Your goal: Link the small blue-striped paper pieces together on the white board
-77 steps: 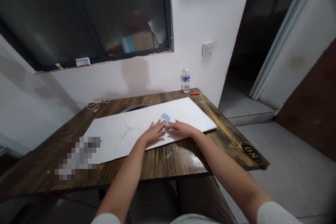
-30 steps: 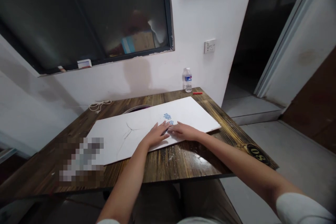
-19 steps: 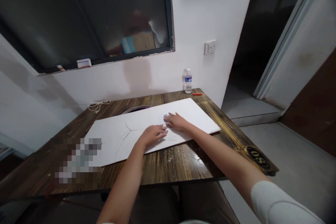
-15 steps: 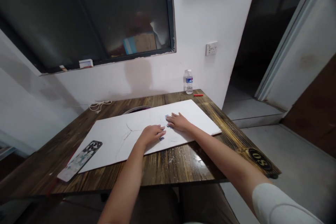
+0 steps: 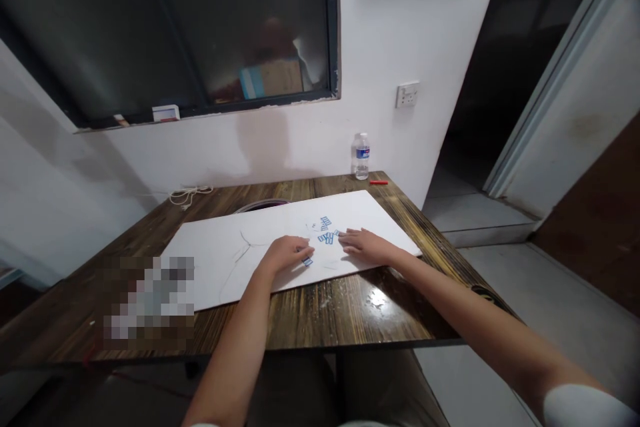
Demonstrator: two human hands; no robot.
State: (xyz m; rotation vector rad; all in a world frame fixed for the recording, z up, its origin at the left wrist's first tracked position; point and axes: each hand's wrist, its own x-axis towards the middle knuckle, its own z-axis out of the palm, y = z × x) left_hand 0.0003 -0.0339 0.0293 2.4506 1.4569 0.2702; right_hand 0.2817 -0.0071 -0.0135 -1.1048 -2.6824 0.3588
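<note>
Several small flat pieces with blue-and-white markings [image 5: 327,238] lie scattered on a white board [image 5: 210,240]; their kind is too small to make out. My left hand [image 5: 286,254] rests on the board left of the cluster, fingers stretched out flat. One blue-marked piece [image 5: 308,261] shows at its thumb and fingertips, partly covered. To the right of the cluster, my right hand [image 5: 369,247] lies palm down with fingers extended. Its fingertips are at the edge of a small blue piece [image 5: 337,233].
The board lies on a dark wooden table [image 5: 320,323]. A water bottle [image 5: 362,157] and a red pen-like stick [image 5: 379,182] are at the back right. A white cable [image 5: 189,196] lies back left. A pixelated patch [image 5: 155,300] covers something at the board's left end.
My right hand has slid right, uncovering several blue-marked pieces that it mostly hid before. The left hand has stayed nearly in place.
</note>
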